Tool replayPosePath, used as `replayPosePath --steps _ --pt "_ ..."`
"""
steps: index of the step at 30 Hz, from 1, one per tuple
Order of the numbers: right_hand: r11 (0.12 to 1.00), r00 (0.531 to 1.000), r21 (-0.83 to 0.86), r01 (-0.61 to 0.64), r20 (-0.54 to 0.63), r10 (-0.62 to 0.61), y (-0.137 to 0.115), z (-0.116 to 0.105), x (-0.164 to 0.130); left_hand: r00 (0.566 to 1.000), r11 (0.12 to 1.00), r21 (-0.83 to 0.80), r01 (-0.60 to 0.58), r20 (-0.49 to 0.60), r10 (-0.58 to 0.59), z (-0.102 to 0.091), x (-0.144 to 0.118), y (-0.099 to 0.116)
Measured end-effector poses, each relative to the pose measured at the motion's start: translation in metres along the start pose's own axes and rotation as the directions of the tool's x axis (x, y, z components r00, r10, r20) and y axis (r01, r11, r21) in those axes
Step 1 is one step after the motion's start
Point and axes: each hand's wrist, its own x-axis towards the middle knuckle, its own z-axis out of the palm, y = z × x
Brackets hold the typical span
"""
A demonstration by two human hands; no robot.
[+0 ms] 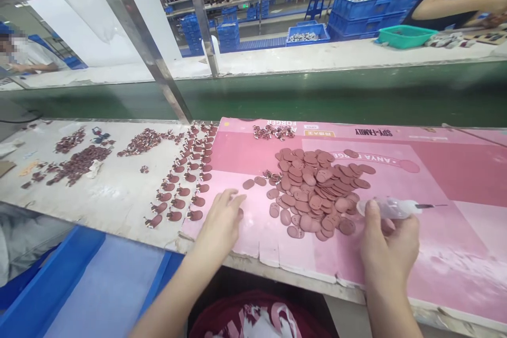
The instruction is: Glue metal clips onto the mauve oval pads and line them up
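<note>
My right hand [390,253] is closed around a translucent squeeze bottle [390,208], whose thin needle tip points right. My left hand [222,221] reaches over the pink mat with fingers apart and slightly curled; nothing shows in it. Just beyond its fingertips lie two loose brown oval discs [254,182]. Between my hands spreads a large heap of brown oval discs [312,190]. A few small dark parts [272,175] touch the heap's left edge. Left of my left hand, rows of discs with small parts on their ends [178,190] lie on the table.
Piles of small brown parts [81,163] cover the left of the table [127,195]. More small parts [274,132] lie at the back of the pink mat [253,153]. A metal post [146,42] slants down behind the rows. Across the green divider, a person's arm [447,6] is near a green basket [406,36].
</note>
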Motion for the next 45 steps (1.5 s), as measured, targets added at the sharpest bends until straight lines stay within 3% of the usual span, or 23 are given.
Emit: replayPosePath --steps 2,5,8,11,14,18,23,28,31,33,38,45 --pt "0.998 0.999 0.057 0.019 -0.032 -0.017 0.000 0.001 -0.001 0.996 0.997 -0.032 0.075 -0.055 -0.077 0.009 -0.019 -0.004" --pt "0.978 0.998 0.201 0.050 -0.049 -0.041 0.002 0.003 -0.001 0.991 0.988 -0.110 0.104 -0.074 -0.112 0.017 -0.026 -0.005" --pt "0.950 0.994 0.298 0.097 -0.081 -0.075 0.005 0.003 -0.001 0.999 0.987 -0.155 0.034 -0.030 -0.040 0.020 -0.017 -0.001" --pt "0.954 0.984 0.259 0.153 -0.125 -0.124 0.007 0.000 -0.001 0.999 0.992 -0.119 -0.033 -0.012 0.032 0.026 -0.006 0.005" --pt "0.931 0.985 0.321 0.172 -0.087 -0.152 0.005 -0.005 -0.002 0.997 0.995 -0.061 -0.081 -0.021 0.079 0.036 0.003 0.010" --pt "0.839 0.998 0.541 0.053 -0.043 -0.035 -0.001 -0.007 -0.002 0.996 0.995 -0.042 -0.089 -0.021 0.089 0.035 0.007 0.014" --pt "0.808 0.996 0.588 -0.049 0.093 -0.007 -0.002 -0.008 0.001 0.989 0.983 -0.112 -0.148 -0.004 0.149 0.022 0.004 0.011" --pt "0.783 0.976 0.614 -0.100 0.213 -0.042 -0.001 -0.007 0.002 0.970 0.970 0.080 -0.229 -0.065 0.235 0.038 0.003 0.010" --pt "0.737 0.967 0.660 -0.143 0.250 -0.037 -0.002 -0.008 0.005 0.961 0.938 0.225 -0.264 -0.023 0.276 0.042 0.004 0.013" --pt "0.702 0.971 0.686 -0.192 0.237 0.034 -0.003 -0.010 0.008 0.958 0.928 0.246 -0.282 0.021 0.285 0.040 0.006 0.013" --pt "0.667 0.957 0.687 -0.288 0.238 0.167 -0.009 -0.016 -0.008 0.976 0.975 0.072 -0.212 -0.025 0.214 0.041 0.004 0.007" --pt "0.850 0.932 0.468 -0.242 0.356 0.070 -0.011 0.011 -0.071 0.999 0.958 -0.286 0.029 -0.026 -0.037 0.036 -0.006 0.007"
